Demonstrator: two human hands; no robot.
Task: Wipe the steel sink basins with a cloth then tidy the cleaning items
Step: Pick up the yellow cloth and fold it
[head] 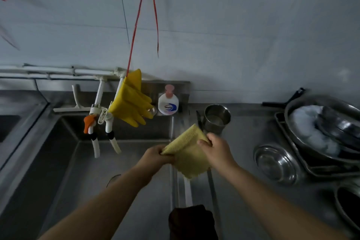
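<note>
While curled fingers [202, 143] pinch its two upper corners, a yellow cloth [190, 157] hangs folded and slightly rumpled (its weave finely textured) above the rim between the steel sink basin [81, 161] and the counter [243, 191]. The left hand [155, 157] grips the left corner, knuckles up; the right hand [218, 149] holds the right corner a little higher. Both bare forearms reach forward from the bottom edge. Yellow rubber gloves [130, 101] hang from the taps [101, 115] behind, beside a soap bottle [168, 103].
</note>
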